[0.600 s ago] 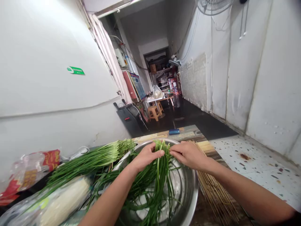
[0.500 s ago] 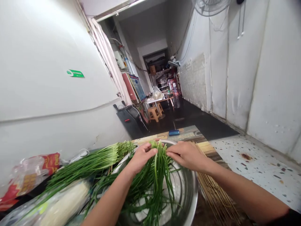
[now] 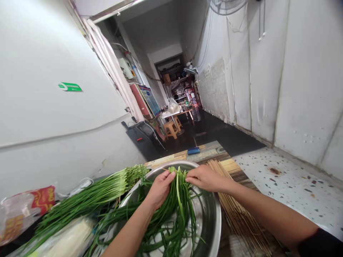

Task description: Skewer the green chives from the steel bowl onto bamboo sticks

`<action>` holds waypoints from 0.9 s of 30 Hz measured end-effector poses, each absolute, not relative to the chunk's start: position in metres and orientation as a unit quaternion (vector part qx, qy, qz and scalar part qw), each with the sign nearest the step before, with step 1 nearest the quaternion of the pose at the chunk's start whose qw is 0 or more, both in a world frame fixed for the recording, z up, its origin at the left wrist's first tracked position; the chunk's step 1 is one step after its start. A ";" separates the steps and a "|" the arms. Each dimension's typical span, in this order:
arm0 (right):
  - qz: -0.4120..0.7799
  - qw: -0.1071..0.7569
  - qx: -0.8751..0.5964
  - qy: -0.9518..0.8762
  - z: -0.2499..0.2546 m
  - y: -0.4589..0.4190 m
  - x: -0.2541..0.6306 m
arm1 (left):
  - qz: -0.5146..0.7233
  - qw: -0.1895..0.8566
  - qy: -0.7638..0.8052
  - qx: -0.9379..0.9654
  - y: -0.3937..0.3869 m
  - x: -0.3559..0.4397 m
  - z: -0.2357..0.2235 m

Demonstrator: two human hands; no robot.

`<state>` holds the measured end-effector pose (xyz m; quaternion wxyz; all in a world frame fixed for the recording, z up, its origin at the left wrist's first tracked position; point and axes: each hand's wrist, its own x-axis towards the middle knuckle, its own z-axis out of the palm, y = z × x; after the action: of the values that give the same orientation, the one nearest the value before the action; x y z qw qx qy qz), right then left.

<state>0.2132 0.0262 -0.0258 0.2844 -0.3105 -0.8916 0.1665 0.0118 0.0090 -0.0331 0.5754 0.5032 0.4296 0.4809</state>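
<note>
Place is looking like a small shop or eatery, exact type unclear. Long narrow rm is running back toward upper ctr of frame, where cluttered shelves (image 3: 180,93) are standing. Near ctr, a small table (image 3: 170,113) is holding a plastic bag (image 3: 173,106), w/ orange stools (image 3: 170,129) sitting by it. A poster board (image 3: 150,100) is showing left of ctr; pink curtain (image 3: 112,67) is hanging upper left. Wall fan (image 3: 227,4) is jutting in at top right of ctr. Dark floor (image 3: 214,134) is meeting speckled floor (image 3: 292,182) at lower right; white walls (image 3: 308,89) are looking worn, w/ stains.

Skewers (image 3: 242,214) right of the basin (image 3: 217,214), phone-like object (image 3: 193,151) behind it.
</note>
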 end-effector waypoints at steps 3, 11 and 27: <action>0.215 0.258 -0.314 -0.888 -0.035 0.035 0.210 | 0.471 0.585 0.438 0.494 0.011 0.011 -0.041; 0.234 0.261 -0.307 -0.885 -0.044 0.041 0.209 | 0.477 0.568 0.441 0.505 0.012 0.010 -0.046; 0.245 0.236 -0.310 -0.888 -0.043 0.043 0.208 | 0.489 0.592 0.429 0.475 0.008 0.012 -0.048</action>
<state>0.2083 0.0430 -0.0434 0.2364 -0.3095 -0.8880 0.2446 0.0123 0.0083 -0.0482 0.5921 0.4749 0.4293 0.4895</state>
